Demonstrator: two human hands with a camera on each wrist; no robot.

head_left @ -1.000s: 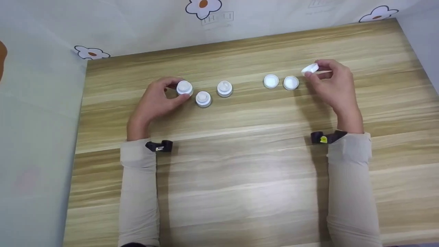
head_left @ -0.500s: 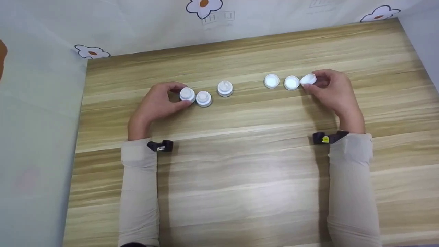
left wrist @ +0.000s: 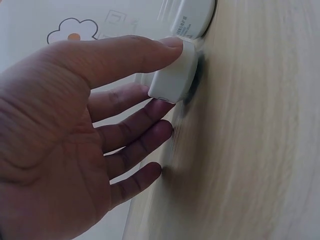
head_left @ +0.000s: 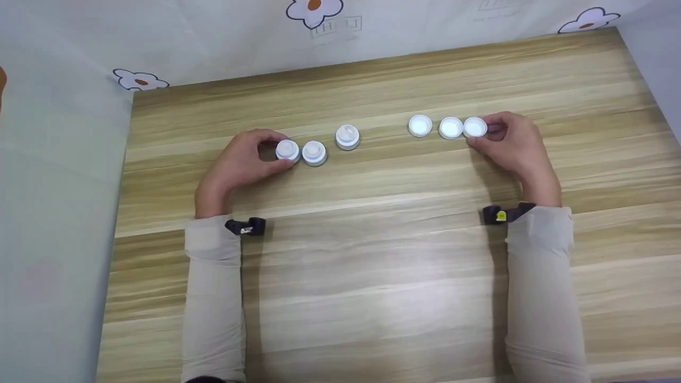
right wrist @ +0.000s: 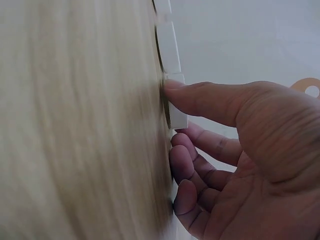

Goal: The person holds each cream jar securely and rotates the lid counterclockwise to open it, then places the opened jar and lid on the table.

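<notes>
At the left, my left hand (head_left: 242, 159) pinches a small white jar (head_left: 288, 150) between thumb and fingers. The left wrist view shows this lidless jar (left wrist: 175, 75) down at the table surface, the thumb along its near side. Just right of it stands a second open jar (head_left: 314, 153), and a third jar (head_left: 348, 137) sits farther right and back. My right hand (head_left: 513, 141) pinches a white lid (head_left: 475, 127) that lies with its hollow side up. That lid touches or nearly touches another upturned lid (head_left: 451, 128); one more lid (head_left: 420, 125) lies to their left.
Everything stands on a wood-grain table (head_left: 372, 239). A pale sheet with flower prints (head_left: 315, 10) rises behind the back edge, and a plain pale side (head_left: 53, 213) borders the left. Dark wrist cameras (head_left: 247, 227) are strapped at both cuffs.
My right hand has lowered the tilted lid flat onto the table beside the other lids. My left hand has brought its jar slightly nearer to me, beside the second jar.
</notes>
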